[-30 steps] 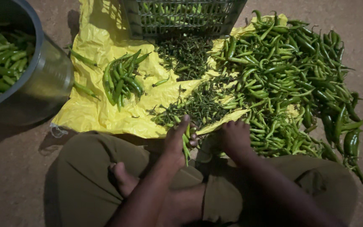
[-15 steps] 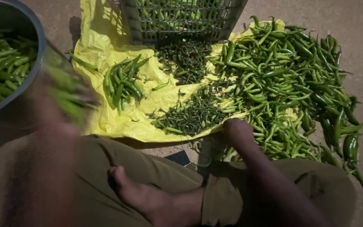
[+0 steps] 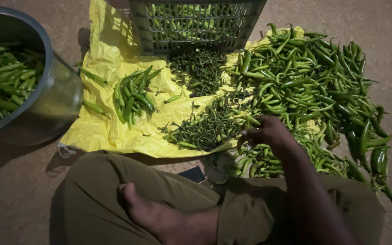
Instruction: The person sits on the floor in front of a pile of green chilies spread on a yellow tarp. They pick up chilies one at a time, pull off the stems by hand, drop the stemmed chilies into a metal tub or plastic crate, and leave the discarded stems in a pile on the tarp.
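My right hand hovers over the near edge of a large heap of green chillies, its fingers curled down towards them. Only the back of the hand shows, so what is in it stays hidden. My left hand is out of view. Just left of the right hand lies a pile of small dark stems on a yellow plastic sheet. A small bunch of chillies rests further left on the sheet.
A big metal pot holding green chillies stands at the left. At the back is a grey plastic crate with more stems before it. My crossed legs and bare foot fill the foreground on bare ground.
My left hand swung left towards the pot with chillies and has left the view. My right hand moved from my lap up to the edge of the chilli heap.
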`<action>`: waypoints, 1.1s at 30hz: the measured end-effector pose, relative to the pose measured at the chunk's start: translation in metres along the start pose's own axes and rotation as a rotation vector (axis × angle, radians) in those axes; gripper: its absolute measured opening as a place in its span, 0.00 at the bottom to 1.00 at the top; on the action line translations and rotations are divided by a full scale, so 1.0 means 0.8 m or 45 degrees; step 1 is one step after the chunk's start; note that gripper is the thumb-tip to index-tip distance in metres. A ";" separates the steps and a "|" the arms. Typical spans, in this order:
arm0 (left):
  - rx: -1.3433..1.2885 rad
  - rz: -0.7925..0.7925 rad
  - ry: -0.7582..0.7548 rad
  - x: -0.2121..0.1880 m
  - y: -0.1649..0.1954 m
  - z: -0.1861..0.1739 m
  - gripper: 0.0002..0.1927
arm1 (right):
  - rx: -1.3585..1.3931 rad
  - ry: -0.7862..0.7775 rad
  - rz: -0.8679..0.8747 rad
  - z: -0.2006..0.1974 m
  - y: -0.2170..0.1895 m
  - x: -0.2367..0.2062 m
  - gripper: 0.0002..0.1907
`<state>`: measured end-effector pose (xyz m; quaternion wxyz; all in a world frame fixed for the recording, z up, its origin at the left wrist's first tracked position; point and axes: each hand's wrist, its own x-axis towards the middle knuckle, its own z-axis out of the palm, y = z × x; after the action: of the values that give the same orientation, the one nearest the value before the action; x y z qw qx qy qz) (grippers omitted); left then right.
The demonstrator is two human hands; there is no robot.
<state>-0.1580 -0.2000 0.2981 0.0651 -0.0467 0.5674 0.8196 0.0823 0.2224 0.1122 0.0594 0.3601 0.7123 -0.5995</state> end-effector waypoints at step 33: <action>0.228 -0.314 -0.281 -0.140 -0.458 0.109 0.10 | 0.199 -0.136 -0.089 0.058 0.016 0.010 0.12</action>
<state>0.0109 0.0029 0.0066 0.2308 -0.0196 0.6175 0.7517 0.0676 0.1846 0.0851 0.0481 0.3060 0.6713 -0.6734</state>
